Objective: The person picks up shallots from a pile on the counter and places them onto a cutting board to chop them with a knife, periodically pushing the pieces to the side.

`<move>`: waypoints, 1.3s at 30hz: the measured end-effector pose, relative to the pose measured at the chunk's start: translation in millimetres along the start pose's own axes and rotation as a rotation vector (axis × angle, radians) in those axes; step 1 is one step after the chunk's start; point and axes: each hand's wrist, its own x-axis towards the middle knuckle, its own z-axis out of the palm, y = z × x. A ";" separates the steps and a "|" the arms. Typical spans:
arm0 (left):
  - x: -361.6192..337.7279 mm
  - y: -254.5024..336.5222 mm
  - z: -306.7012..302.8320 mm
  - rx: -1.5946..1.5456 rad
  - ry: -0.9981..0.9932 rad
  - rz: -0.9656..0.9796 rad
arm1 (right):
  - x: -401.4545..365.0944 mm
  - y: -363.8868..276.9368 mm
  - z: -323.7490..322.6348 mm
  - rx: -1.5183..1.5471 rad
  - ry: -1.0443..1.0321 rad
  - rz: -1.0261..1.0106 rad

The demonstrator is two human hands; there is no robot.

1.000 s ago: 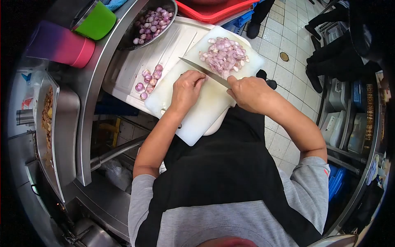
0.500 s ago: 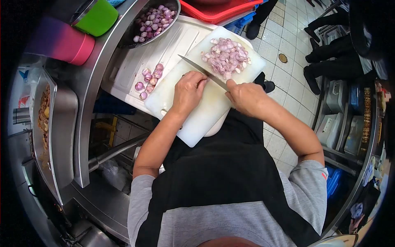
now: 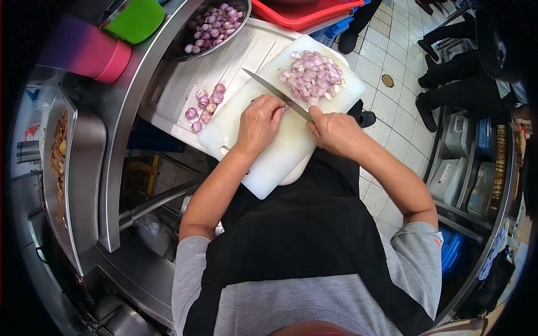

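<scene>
My right hand (image 3: 338,132) is wrapped round the handle of a kitchen knife (image 3: 273,91), whose blade points up and left across the white cutting board (image 3: 266,168). Beside the blade, my left hand (image 3: 261,124) has its fingers curled in. A bit of shallot (image 3: 285,110) shows at its fingertips, mostly hidden by them. Beyond the knife lies a heap of sliced shallots (image 3: 316,77) on the far part of the board. Several whole peeled shallots (image 3: 205,103) sit to the left, off the board on a white plastic surface (image 3: 168,99).
A metal bowl (image 3: 242,25) of whole shallots stands at the back left, and a red basket (image 3: 305,21) behind the board. On the steel counter (image 3: 131,106) are green and pink containers and a deep food pan (image 3: 89,162). Other people's dark-clothed legs (image 3: 459,98) are at right.
The view has shifted slightly. Both hands and the knife keep nearly the same place over the board, and the shallot heap looks much the same.
</scene>
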 end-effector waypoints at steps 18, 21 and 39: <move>-0.8 1.3 2.2 -0.029 0.017 -0.036 | -1.8 -3.3 18.5 0.073 0.066 0.017; -1.2 0.8 2.1 -0.022 0.005 -0.035 | -1.4 3.1 8.5 0.032 0.028 -0.030; -1.8 -0.4 1.7 0.013 0.000 -0.023 | 0.7 -10.0 13.6 0.121 -0.026 0.093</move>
